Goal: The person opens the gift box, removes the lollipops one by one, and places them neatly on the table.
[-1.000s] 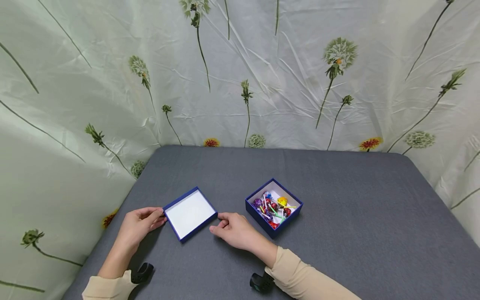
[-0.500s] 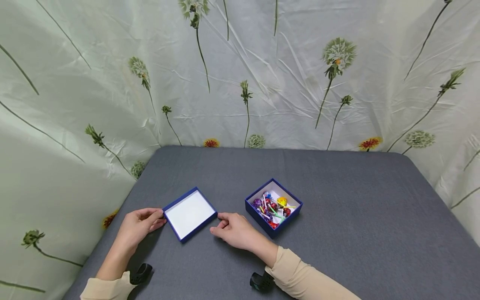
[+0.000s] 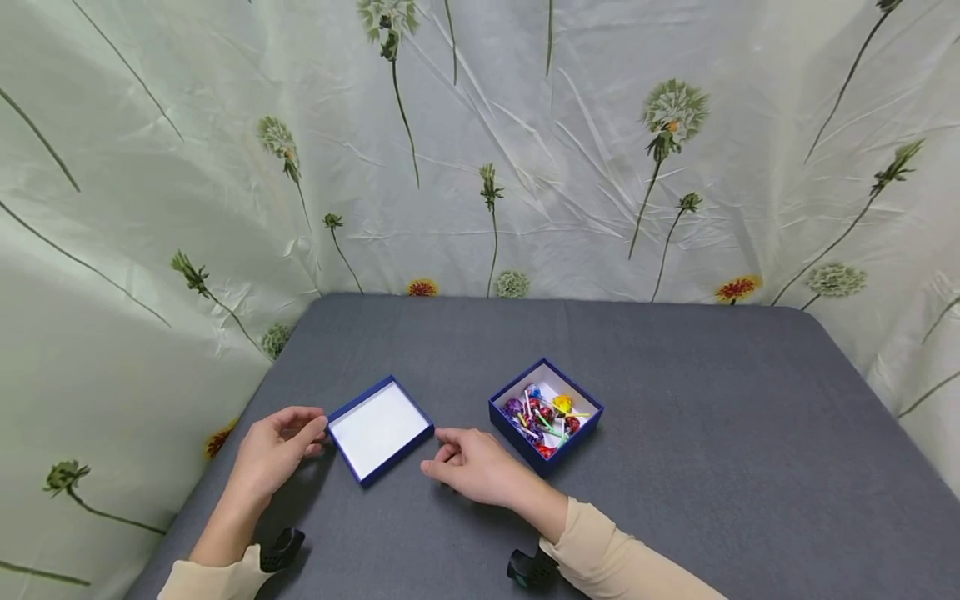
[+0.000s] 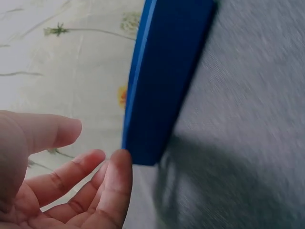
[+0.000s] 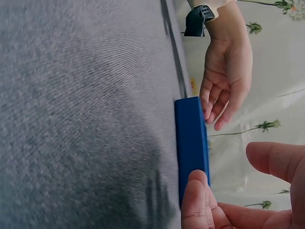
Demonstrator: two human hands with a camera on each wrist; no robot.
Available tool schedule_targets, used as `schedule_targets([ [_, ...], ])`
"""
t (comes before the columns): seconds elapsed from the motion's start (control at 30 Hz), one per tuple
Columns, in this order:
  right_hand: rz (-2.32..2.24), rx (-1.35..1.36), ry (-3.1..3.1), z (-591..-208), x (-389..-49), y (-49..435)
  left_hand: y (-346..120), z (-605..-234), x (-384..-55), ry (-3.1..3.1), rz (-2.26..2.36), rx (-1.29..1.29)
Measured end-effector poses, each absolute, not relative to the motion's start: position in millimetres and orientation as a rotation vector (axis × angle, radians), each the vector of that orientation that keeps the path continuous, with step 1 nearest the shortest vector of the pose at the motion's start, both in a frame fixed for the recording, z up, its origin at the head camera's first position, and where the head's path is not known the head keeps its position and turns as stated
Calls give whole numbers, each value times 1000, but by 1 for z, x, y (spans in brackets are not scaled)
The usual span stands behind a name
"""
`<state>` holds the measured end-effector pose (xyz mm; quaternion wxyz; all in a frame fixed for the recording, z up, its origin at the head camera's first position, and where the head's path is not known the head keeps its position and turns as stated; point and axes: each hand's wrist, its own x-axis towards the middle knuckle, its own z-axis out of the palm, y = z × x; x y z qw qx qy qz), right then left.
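Shallow blue lid [image 3: 380,430] faces up, long axis near-left to far-right — grey table [image 3: 697,417] all round. Left hand [image 3: 274,448] and right hand [image 3: 477,467] flank it, fingers relaxed.

A shallow blue tray [image 3: 378,430] with a white inside lies flat, open side up, left of centre in the lower half of the head view, turned so one corner points toward the bottom edge. Its left corner is at the fingertips of the left hand [image 3: 273,450], its right corner at those of the right hand [image 3: 480,468]. Just right of the frame's centre, a deeper blue box [image 3: 573,442], also open and turned cornerwise, holds colourful lollipops [image 3: 547,413].
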<state>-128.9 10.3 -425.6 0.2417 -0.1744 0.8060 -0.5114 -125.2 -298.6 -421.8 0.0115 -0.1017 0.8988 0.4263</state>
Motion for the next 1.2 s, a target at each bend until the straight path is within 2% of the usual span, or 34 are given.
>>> schedule_targets([
  [0.2, -1383, -523, 2231, -413, -122, 20, -283, -408, -123, 2959, 1204, -227],
  [0.57, -1426, -581, 2242, -397, -119, 46, -250, -397, -121, 3047, 1287, 18],
  [1.2, -1541, -583, 2316, -385, -125, 100, -195, -409, -134, 2789, 1533, 353],
])
